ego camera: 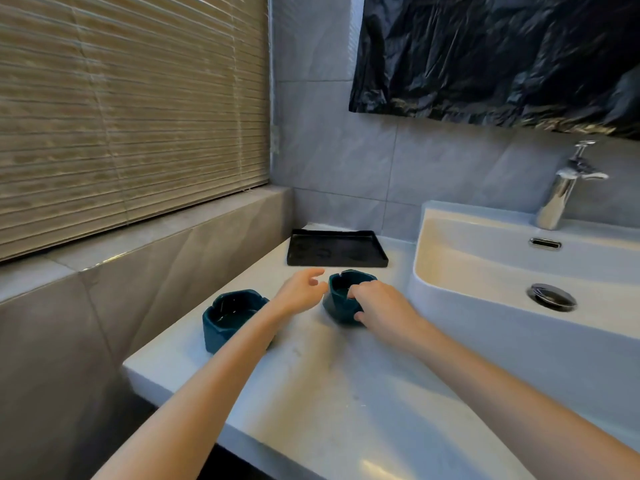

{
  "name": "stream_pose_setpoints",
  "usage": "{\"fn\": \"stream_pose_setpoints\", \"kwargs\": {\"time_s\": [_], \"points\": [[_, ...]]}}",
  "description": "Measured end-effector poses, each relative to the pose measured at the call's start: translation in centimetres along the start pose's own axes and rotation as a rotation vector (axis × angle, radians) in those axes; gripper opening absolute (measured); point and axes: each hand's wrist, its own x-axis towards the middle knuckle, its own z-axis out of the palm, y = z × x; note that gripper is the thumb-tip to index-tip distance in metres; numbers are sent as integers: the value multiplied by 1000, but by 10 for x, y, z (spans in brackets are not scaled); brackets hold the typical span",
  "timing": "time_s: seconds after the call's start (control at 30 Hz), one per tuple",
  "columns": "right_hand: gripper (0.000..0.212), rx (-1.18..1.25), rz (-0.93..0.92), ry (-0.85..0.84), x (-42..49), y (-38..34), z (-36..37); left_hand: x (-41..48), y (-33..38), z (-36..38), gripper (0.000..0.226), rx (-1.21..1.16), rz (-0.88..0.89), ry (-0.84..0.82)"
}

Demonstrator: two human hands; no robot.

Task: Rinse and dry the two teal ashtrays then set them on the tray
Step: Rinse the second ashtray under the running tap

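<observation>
Two teal ashtrays stand on the white counter [329, 393]. The left ashtray [230, 315] sits near the counter's left edge, partly behind my left forearm. My right hand [379, 306] grips the near rim of the right ashtray [341, 294], fingers inside the bowl and thumb on the outer wall. Just left of that ashtray my left hand [303, 289] hovers with relaxed fingers, holding nothing. A black rectangular tray [377, 261] lies behind the ashtrays against the wall.
A white basin [485, 271] with a chrome drain [551, 296] fills the right side. A chrome faucet [562, 192] stands at its back. Window blinds and a tiled ledge [138, 244] lie to the left. Black plastic sheeting [502, 53] hangs on the wall above.
</observation>
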Motion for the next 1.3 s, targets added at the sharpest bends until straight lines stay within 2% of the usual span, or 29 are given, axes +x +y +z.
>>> {"fn": "stream_pose_setpoints", "kwargs": {"time_s": [0.2,0.37,0.53,0.7,0.8,0.9,0.93,1.0,1.07,1.1,1.17,1.2,1.3], "points": [[19,121,2,5,6,0,7,8,-2,11,50,-263,-143,-63],[28,249,-84,149,3,-8,-16,1,5,-3,51,-475,-203,-126],[30,340,-168,301,6,0,-60,-10,47,-25,27,-815,-119,-64],[26,379,-171,370,-5,38,-109,-4,106,-27,9,-811,-60,-28],[15,620,-18,440,-21,78,-140,13,137,-13,18,-763,-72,-69],[18,876,266,540,-39,133,-155,34,165,9,37,-711,-75,-235],[18,947,364,488,-46,153,-156,39,175,18,37,-696,-76,-298],[28,1138,526,231,-61,187,-152,46,197,40,30,-666,-88,-424],[42,1393,582,-50,-77,217,-146,51,218,64,30,-621,-77,-567],[43,1500,592,-134,-83,232,-142,54,227,78,31,-581,-50,-629],[39,1595,647,-152,-96,258,-135,60,242,108,29,-516,28,-702],[35,1564,672,-116,-101,270,-132,64,248,123,29,-485,81,-726],[31,1290,693,59,-111,298,-122,79,261,163,41,-401,259,-768]]}}
